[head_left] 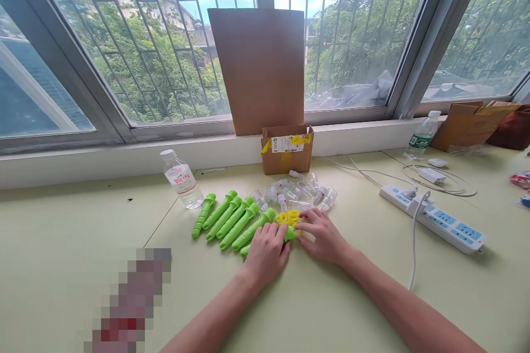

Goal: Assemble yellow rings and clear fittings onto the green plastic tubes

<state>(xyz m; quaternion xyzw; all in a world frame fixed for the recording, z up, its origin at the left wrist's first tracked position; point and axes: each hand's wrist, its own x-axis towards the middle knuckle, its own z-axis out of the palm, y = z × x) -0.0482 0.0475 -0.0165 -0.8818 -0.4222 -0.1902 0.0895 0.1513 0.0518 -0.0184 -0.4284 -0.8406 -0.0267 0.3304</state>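
Note:
Several bright green ribbed tubes [229, 217] lie side by side on the pale green table. My left hand [268, 251] is closed around the rightmost green tube [289, 233], whose threaded end sticks out toward my right hand. My right hand [321, 236] has its fingers apart, close to that end and at the right edge of a small pile of yellow rings [292, 217]. Whether its fingertips touch a ring or the tube is hard to tell. Behind the rings lie several clear plastic bottles [304, 190], some with white caps.
A water bottle [182, 181] stands left of the tubes. An open cardboard box [286, 161] sits behind the clear bottles, near the window. On the right are a white power strip [439, 220] with cables, another water bottle [422, 137] and a larger carton [464, 124].

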